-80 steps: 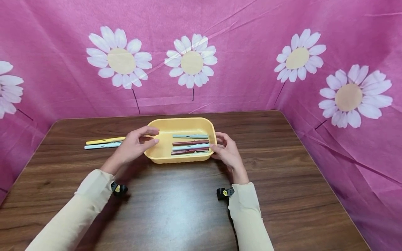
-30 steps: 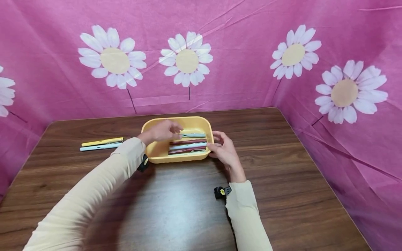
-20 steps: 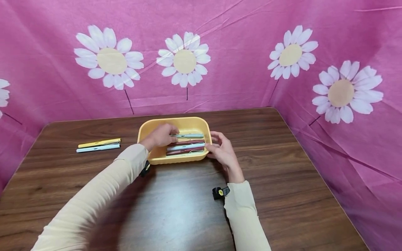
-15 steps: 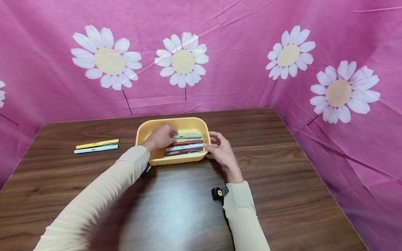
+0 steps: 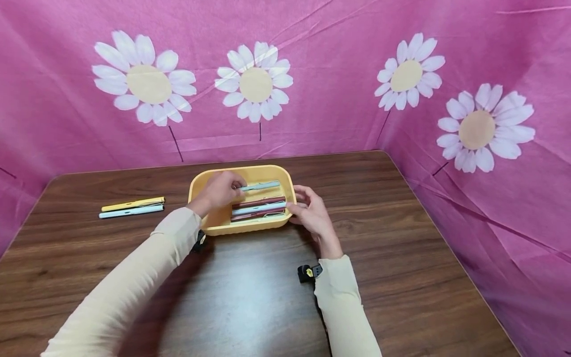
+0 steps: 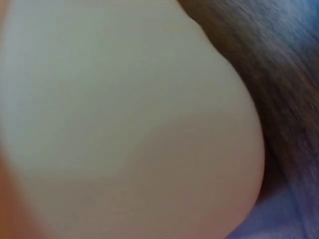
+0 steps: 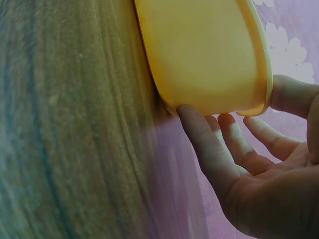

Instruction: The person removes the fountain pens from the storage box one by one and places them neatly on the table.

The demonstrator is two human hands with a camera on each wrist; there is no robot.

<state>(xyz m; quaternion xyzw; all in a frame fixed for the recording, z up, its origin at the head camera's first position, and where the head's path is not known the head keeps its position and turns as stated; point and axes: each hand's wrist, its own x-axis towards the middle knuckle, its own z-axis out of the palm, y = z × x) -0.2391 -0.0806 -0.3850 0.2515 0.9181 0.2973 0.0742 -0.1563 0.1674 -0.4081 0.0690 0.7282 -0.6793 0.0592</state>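
A yellow plastic tray (image 5: 243,229) stands on the wooden table, several pens inside. My left hand (image 5: 218,191) reaches over its left side and pinches the near end of a pale teal pen (image 5: 266,186), which tilts above the tray floor. Dark red pens (image 5: 263,202) and a light blue pen (image 5: 260,208) lie lower in the tray, clips to the right. At the tray's right end, my right hand (image 5: 315,215) holds the rim, thumb over it and fingers against the outer wall, as the right wrist view also shows. A blurred cream sleeve (image 6: 124,99) fills most of the left wrist view.
Left of the tray, a yellow pen (image 5: 133,204) and a light blue pen (image 5: 131,211) lie side by side on the table (image 5: 383,287). A pink cloth (image 5: 321,119) printed with white flowers hangs behind and at the sides.
My left hand has moved from the tray's left rim into it, taken hold of the teal pen and raised it a little, tilting it. The right hand keeps its hold on the tray.
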